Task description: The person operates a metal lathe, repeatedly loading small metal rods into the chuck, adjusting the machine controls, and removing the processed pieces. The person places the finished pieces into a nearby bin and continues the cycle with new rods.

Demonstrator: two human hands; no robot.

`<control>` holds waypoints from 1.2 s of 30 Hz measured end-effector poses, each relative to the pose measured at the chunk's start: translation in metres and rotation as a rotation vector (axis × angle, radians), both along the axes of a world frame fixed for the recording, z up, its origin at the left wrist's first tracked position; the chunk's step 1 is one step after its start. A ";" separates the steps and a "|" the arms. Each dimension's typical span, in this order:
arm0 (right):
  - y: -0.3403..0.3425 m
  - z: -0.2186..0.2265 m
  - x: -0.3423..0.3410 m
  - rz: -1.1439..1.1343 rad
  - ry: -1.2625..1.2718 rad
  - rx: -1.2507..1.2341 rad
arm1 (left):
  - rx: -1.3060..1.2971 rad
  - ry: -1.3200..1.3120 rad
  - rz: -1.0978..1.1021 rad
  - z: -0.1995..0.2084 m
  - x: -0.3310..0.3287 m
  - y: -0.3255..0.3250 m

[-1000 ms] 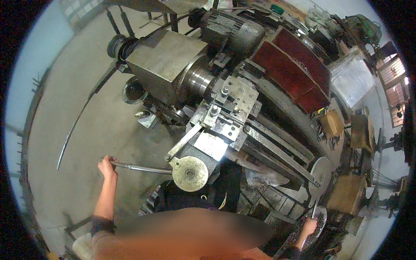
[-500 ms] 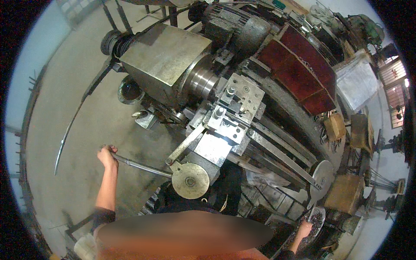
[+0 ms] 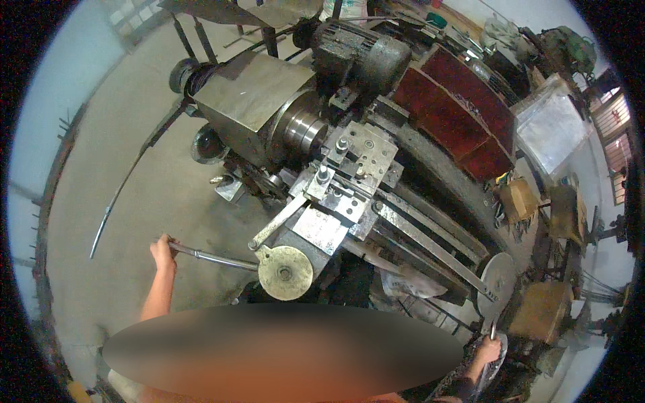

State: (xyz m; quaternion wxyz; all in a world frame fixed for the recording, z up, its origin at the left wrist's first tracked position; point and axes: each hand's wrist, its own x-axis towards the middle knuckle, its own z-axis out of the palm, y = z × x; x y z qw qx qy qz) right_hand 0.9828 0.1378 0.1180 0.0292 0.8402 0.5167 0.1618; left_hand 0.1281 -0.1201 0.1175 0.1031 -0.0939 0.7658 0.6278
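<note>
My left hand [image 3: 163,253] is closed round the end of a long metal lever [image 3: 218,258]. That lever runs right into a round, brass-coloured hub [image 3: 285,273] at the near end of a lathe-like machine's slide. At the lower right, my right hand [image 3: 490,349] grips the upright handle of a crank [image 3: 489,316] on a round metal disc [image 3: 498,282]. Between my hands sits the tool block [image 3: 363,158], with bolts and a short clamp lever [image 3: 279,221]. Behind it stands the shiny round spindle [image 3: 306,133] of the grey headstock box [image 3: 252,91]. A blurred patch covers the lower middle.
A dark electric motor [image 3: 363,57] stands behind the headstock. Dark red trays [image 3: 457,111] line the machine's far right side. A thin rod [image 3: 127,191] sticks out at left over the floor. Cardboard boxes [image 3: 537,309] stand beyond the crank disc.
The lever in my left hand has swung slightly nearer to me. My right hand has moved a little to the right with the crank handle. The whole view has shifted slightly.
</note>
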 end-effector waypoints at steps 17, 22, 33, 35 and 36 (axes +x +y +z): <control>0.007 -0.028 -0.015 0.184 0.026 0.304 | -1.081 0.929 -1.013 -0.062 -0.114 0.133; -0.070 -0.023 -0.077 -0.091 0.458 0.219 | -1.139 0.855 -1.255 -0.087 -0.111 0.168; -0.042 0.047 -0.156 0.188 0.759 0.280 | -1.160 0.749 -1.172 -0.159 -0.123 0.172; -0.011 0.075 -0.192 0.283 0.644 0.316 | -1.101 0.747 -1.175 -0.140 -0.119 0.168; 0.005 0.094 -0.212 0.369 0.589 0.266 | -1.087 0.728 -1.189 -0.132 -0.114 0.167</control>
